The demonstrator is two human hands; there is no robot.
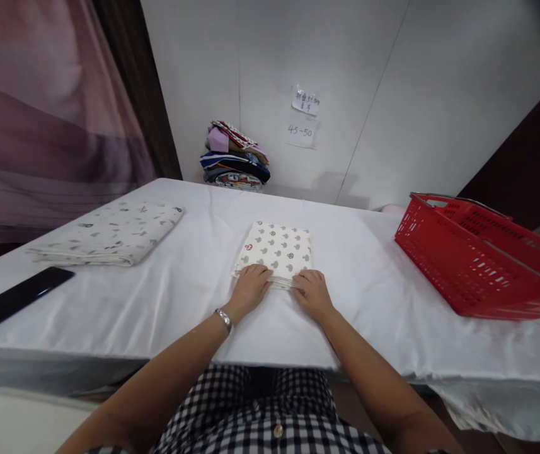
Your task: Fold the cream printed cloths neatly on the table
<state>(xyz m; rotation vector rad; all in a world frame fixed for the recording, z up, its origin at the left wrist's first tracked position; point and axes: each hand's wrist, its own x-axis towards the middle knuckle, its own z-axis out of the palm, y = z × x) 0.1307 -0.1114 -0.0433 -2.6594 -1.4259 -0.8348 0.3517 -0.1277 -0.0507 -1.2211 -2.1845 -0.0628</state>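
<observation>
A small folded cloth (279,246), cream with grey, green and red printed motifs, lies flat on the white-covered table (179,296) in front of me. Its layered near edge faces my body. At the left corner of that edge, my left hand (251,290) grips the cloth with curled fingers on top. My right hand (314,291) holds the right corner in much the same way. Both thumbs point inward along the layers, and the undersides of the fingers are hidden. A bracelet (225,320) sits on my left wrist.
A larger folded cloth (113,233) with a grey leafy print lies at the left, behind a black flat object (14,299). On the right stands a red plastic basket (477,258). Folded fabrics (236,157) are piled beyond the far edge, near wall notes (304,129).
</observation>
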